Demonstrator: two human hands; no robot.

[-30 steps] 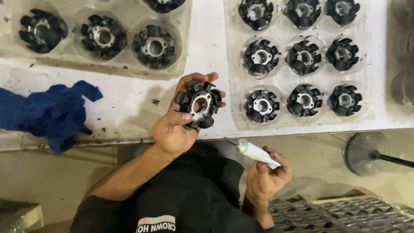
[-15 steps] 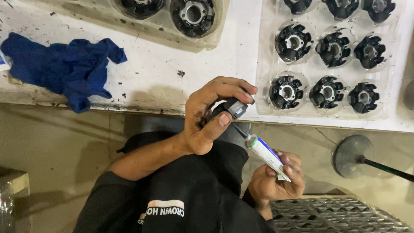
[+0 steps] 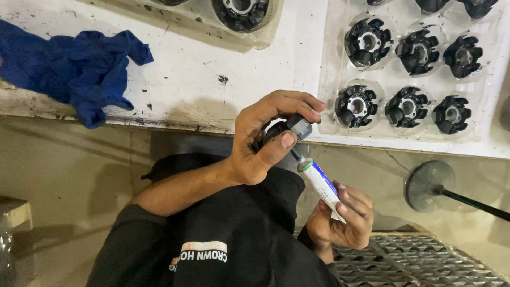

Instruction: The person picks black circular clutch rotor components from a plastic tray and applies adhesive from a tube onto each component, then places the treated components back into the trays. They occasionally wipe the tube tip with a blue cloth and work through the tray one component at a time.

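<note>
A white, stained table [image 3: 202, 69] fills the upper part of the head view, its front edge running across the middle. At the right on it lies a clear plastic tray [image 3: 332, 64] holding rows of black round motor parts [image 3: 408, 108], each in its own pocket. A second clear tray [image 3: 265, 37] sits at the top centre with another such part [image 3: 241, 10]. A crumpled blue cloth [image 3: 74, 69] lies on the table at the left, hanging over the edge. Below the table, the person's black shirt [image 3: 223, 234] fills the lower centre, with a metal grating [image 3: 419, 263] at lower right and a round dark disc on a rod [image 3: 430, 183] above it. The left hand [image 3: 265, 141], just in front of the table edge, has its fingers curled shut around a black round part [image 3: 289, 127]. The right hand [image 3: 340, 218], lower down, grips a small white and blue tube [image 3: 321, 183], whose thin nozzle touches the held part.
</note>
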